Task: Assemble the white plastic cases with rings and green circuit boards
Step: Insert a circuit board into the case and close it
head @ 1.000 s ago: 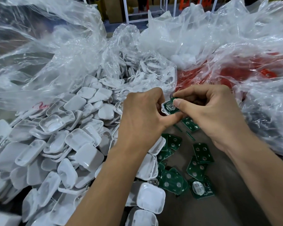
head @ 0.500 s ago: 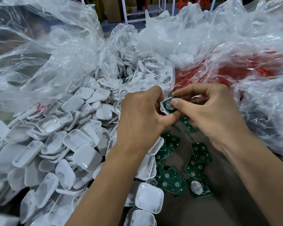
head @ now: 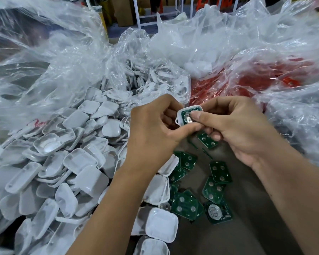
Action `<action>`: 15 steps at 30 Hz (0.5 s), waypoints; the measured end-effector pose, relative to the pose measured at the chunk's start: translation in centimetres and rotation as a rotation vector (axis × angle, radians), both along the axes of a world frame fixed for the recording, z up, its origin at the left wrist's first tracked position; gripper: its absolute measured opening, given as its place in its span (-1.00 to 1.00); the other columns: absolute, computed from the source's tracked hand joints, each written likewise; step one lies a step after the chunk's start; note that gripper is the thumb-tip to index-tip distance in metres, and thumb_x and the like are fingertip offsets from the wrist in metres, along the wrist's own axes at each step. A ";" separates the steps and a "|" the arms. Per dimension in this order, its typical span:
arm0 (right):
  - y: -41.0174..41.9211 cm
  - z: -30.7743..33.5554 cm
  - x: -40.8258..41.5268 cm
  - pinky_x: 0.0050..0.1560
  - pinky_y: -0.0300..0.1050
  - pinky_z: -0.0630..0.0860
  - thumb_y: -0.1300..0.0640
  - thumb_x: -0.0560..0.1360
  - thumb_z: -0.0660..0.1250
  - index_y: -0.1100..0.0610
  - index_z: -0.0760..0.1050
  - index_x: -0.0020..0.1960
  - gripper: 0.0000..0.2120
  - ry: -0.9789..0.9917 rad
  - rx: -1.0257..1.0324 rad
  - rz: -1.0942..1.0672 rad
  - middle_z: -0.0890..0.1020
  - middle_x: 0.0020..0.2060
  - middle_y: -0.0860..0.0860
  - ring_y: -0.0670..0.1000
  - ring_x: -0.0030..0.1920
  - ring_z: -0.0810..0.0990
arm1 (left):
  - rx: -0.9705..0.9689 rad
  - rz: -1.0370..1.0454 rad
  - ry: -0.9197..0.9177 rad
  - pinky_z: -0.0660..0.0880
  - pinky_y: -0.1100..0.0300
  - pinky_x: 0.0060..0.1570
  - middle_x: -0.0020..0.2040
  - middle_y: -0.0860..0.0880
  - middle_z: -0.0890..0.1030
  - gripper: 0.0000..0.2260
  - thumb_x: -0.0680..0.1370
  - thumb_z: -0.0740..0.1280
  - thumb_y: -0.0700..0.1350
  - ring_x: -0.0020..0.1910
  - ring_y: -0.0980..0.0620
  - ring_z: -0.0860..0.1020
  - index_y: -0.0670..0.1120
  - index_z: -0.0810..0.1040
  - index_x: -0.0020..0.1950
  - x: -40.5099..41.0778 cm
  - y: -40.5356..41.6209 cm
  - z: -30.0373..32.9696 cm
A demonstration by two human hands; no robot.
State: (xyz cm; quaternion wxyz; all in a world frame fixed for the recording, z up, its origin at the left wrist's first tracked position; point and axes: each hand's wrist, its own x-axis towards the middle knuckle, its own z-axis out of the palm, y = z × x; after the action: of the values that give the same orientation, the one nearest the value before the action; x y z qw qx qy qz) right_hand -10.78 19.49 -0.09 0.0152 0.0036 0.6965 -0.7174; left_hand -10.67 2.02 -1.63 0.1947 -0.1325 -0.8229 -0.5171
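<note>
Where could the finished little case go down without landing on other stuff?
Bare brown table shows lower right, between the scattered green circuit boards and the right forearm. Left is crowded: a heap of white cases. Behind the hands, plastic bags fill everything.

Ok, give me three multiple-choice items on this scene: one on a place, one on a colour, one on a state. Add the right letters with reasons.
1. Where does the pile of white cases lie?
A. left of the hands
B. right of the hands
C. inside the red bag

2. What colour are the loose boards on the table?
A. blue
B. green
C. red

3. How is the held case kept?
A. lying free on the table
B. gripped by the left hand alone
C. gripped by both hands

Answers:
1 A, the heap fills the left side.
2 B, they are green with silver dots.
3 C, the left hand and right hand both pinch it, the right thumb on its board.
</note>
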 end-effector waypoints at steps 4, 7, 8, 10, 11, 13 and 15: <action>-0.1 -0.4 -0.2 -0.51 -0.28 0.47 0.26 0.42 0.60 0.13 0.69 -0.24 -0.87 0.080 0.038 -0.078 0.65 -0.42 0.08 -0.06 -0.49 0.54 | 0.230 -0.072 -0.184 0.66 -0.06 -0.28 -0.26 -0.09 0.69 -0.87 0.43 0.60 -0.11 -0.30 -0.11 0.70 -0.03 0.69 -0.08 -0.2 -0.1 -0.1; -0.4 -0.5 0.0 -0.48 -0.27 0.50 0.27 0.42 0.61 0.16 0.69 -0.20 -0.89 0.108 0.048 -0.095 0.66 -0.40 0.09 -0.04 -0.47 0.57 | 0.325 -0.066 -0.252 0.56 0.15 -0.29 -0.26 -0.13 0.70 -0.92 0.49 0.56 -0.21 -0.36 -0.02 0.67 -0.09 0.70 -0.07 -0.4 -0.2 -0.2; -0.5 -0.5 0.0 -0.47 -0.26 0.51 0.28 0.42 0.60 0.16 0.69 -0.19 -0.89 0.106 0.035 -0.092 0.67 -0.40 0.08 -0.04 -0.47 0.58 | 0.350 -0.065 -0.266 0.55 0.20 -0.31 -0.27 -0.13 0.71 -0.92 0.49 0.56 -0.23 -0.38 0.01 0.65 -0.11 0.70 -0.07 -0.4 -0.2 -0.2; -0.6 -0.4 0.0 -0.44 -0.25 0.55 0.32 0.46 0.56 0.19 0.70 -0.16 -0.92 0.083 -0.004 -0.071 0.68 -0.38 0.09 -0.03 -0.44 0.60 | 0.388 -0.063 -0.282 0.52 0.25 -0.34 -0.29 -0.13 0.70 -0.91 0.48 0.56 -0.25 -0.41 0.05 0.61 -0.15 0.69 -0.08 -0.5 -0.2 -0.2; -0.6 -0.3 -0.1 -0.41 -0.25 0.57 0.35 0.48 0.53 0.22 0.70 -0.14 -0.93 0.064 -0.025 -0.058 0.69 -0.37 0.10 -0.03 -0.43 0.61 | 0.398 -0.059 -0.288 0.51 0.26 -0.35 -0.29 -0.12 0.70 -0.91 0.48 0.56 -0.26 -0.41 0.05 0.61 -0.15 0.69 -0.09 -0.6 -0.3 -0.2; -0.4 -0.1 -0.1 -0.39 -0.24 0.60 0.40 0.52 0.47 0.28 0.70 -0.10 -0.92 0.027 -0.061 -0.037 0.69 -0.35 0.11 -0.01 -0.40 0.63 | 0.405 -0.046 -0.301 0.50 0.26 -0.36 -0.30 -0.09 0.71 -0.91 0.47 0.56 -0.26 -0.42 0.05 0.60 -0.15 0.69 -0.09 -0.7 -0.5 -0.2; -0.5 -0.1 -0.1 -0.38 -0.24 0.60 0.42 0.53 0.44 0.30 0.69 -0.09 -0.91 0.021 -0.063 -0.036 0.69 -0.35 0.12 0.00 -0.40 0.64 | 0.411 -0.042 -0.316 0.49 0.25 -0.36 -0.30 -0.07 0.71 -0.91 0.47 0.56 -0.25 -0.41 0.06 0.59 -0.15 0.69 -0.08 -0.7 -0.5 -0.1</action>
State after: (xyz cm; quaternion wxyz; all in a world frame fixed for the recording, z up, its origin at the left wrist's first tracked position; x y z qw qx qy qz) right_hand -10.92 19.02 -0.14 -0.0049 0.0081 0.6734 -0.7392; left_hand -11.36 1.49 -1.75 0.0758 -0.0248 -0.7177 -0.6918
